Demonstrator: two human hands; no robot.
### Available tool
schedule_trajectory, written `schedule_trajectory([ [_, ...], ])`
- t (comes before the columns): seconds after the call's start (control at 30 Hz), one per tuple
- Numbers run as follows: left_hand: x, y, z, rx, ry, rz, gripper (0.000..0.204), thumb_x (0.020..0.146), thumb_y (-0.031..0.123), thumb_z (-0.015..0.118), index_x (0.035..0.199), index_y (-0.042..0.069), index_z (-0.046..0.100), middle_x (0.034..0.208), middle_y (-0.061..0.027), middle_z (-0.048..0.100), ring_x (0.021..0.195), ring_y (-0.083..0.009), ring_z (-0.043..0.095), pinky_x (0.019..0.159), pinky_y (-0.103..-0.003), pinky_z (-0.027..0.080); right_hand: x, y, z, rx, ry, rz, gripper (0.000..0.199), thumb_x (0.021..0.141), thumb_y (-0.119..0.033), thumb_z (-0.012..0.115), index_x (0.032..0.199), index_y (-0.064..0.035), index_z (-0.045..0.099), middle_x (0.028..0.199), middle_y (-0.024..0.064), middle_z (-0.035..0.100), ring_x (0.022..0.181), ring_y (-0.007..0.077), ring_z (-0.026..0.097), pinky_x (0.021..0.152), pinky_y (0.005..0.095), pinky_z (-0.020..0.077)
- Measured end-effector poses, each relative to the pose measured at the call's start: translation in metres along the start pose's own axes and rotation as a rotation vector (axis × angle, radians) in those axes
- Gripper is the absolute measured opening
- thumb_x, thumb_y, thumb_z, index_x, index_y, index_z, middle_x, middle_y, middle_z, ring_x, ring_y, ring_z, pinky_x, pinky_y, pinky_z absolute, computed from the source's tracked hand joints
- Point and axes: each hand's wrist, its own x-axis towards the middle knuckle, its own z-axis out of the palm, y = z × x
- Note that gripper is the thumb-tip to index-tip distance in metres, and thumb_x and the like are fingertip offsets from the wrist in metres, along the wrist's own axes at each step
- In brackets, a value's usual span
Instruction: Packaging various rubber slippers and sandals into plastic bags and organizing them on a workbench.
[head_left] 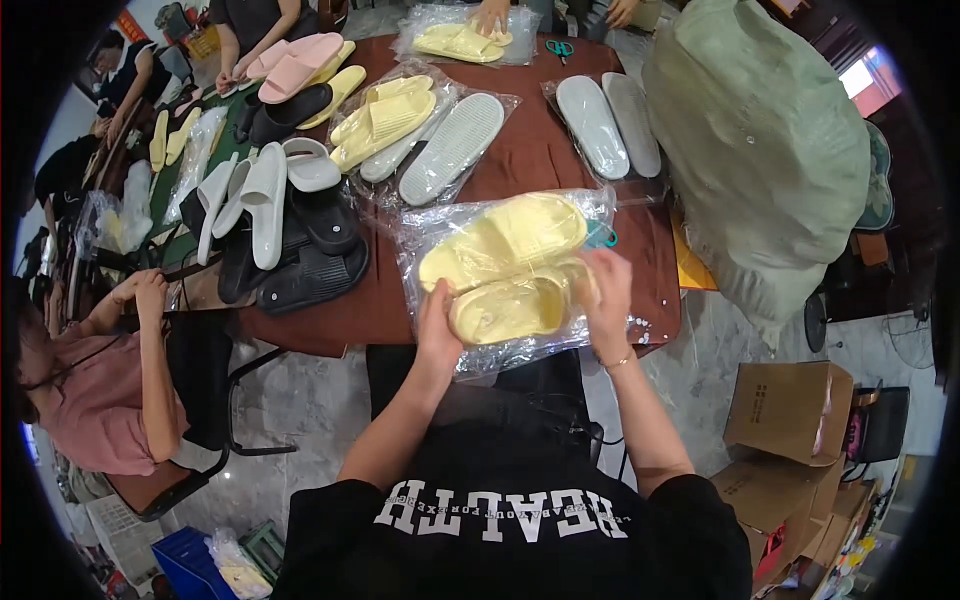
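A pair of pale yellow slippers, the far one (510,238) and the near one (510,308), lies in a clear plastic bag (425,235) at the table's front edge. My left hand (440,325) grips the pair at its left end, its thumb on top. At the right end of the near slipper is my right hand (607,295), its fingers smeared by motion; whether they pinch the bag cannot be made out. Just behind it, the teal handle of scissors (603,234) shows partly beside the bag.
Bagged grey slippers (592,125), yellow slippers (400,115), white slides (265,205) and black slippers (315,272) cover parts of the brown tablecloth (540,130). A big pale green sack (765,150) bulges at the right. Co-workers sit left and opposite; one hand (490,15) touches bagged slippers.
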Motion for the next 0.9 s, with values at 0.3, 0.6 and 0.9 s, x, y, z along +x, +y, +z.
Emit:
schedule_trajectory([
  [0.3,0.013,0.01,-0.017,0.058,0.061,0.011,0.036,0.096,0.022,0.046,0.125,0.001,0.044,0.118,-0.0138,0.057,0.105,-0.0259,0.059,0.089,-0.039,0.05,-0.003,0.043,0.032,0.655,-0.009,0.534,0.047,0.097,-0.033,0.044,0.131,-0.0014,0.045,0.12,0.0119,0.055,0.113,0.0215,0.051,0.097,0.0327,0.0375],
  [0.6,0.031,0.0,-0.024,0.108,-0.075,-0.109,0.052,0.098,0.04,0.039,0.134,0.002,0.04,0.131,-0.0148,0.05,0.118,-0.0269,0.05,0.1,-0.04,0.041,0.049,0.002,-0.016,0.517,0.045,0.491,0.029,0.097,-0.025,0.045,0.095,-0.0027,0.063,0.059,0.0025,0.049,0.052,0.0092,0.046,0.049,0.0261,0.0374],
  [0.9,0.013,-0.018,0.016,0.076,-0.085,-0.069,0.059,0.093,0.052,0.044,0.142,0.02,0.033,0.142,-0.0049,0.038,0.131,-0.0271,0.035,0.104,-0.044,0.034,0.12,-0.105,-0.087,0.186,-0.133,0.208,0.03,0.097,-0.029,0.046,0.089,-0.0036,0.059,0.057,0.0096,0.053,0.049,0.0191,0.057,0.05,0.0316,0.0426],
])
